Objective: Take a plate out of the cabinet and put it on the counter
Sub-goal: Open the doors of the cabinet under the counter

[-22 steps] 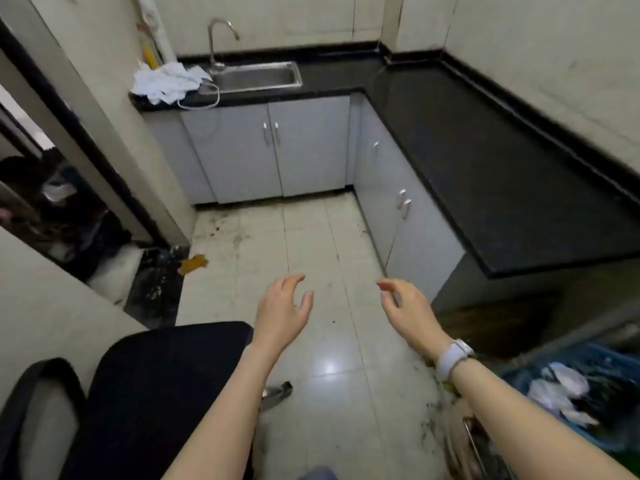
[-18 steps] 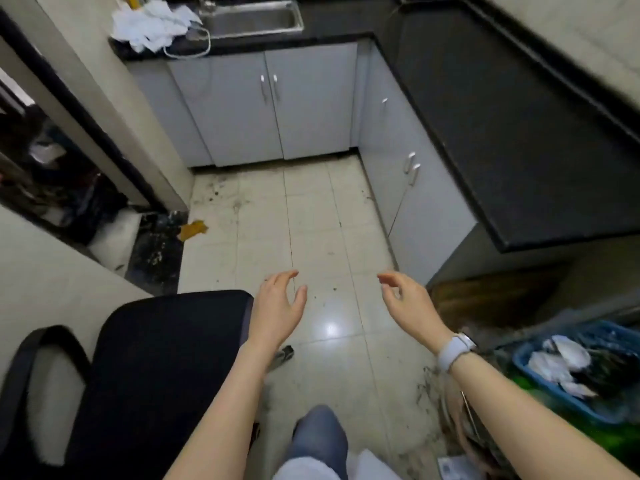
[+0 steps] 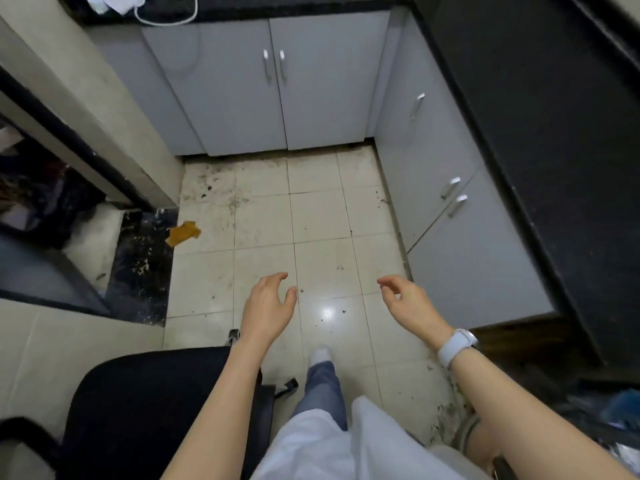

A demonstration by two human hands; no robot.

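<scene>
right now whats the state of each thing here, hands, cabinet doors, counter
left hand: open, empty, held over the floor
right hand: open, fingers curled, empty
far cabinet doors: both shut
side cabinet doors: shut
counter: bare where visible, no plate on it
plate: not in view

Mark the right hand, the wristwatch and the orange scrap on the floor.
right hand [image 3: 412, 308], head view, back of the hand, empty.
wristwatch [image 3: 457, 345], head view, white band on the right wrist.
orange scrap [image 3: 183, 233], head view, middle of the scrap on the floor tile.
</scene>
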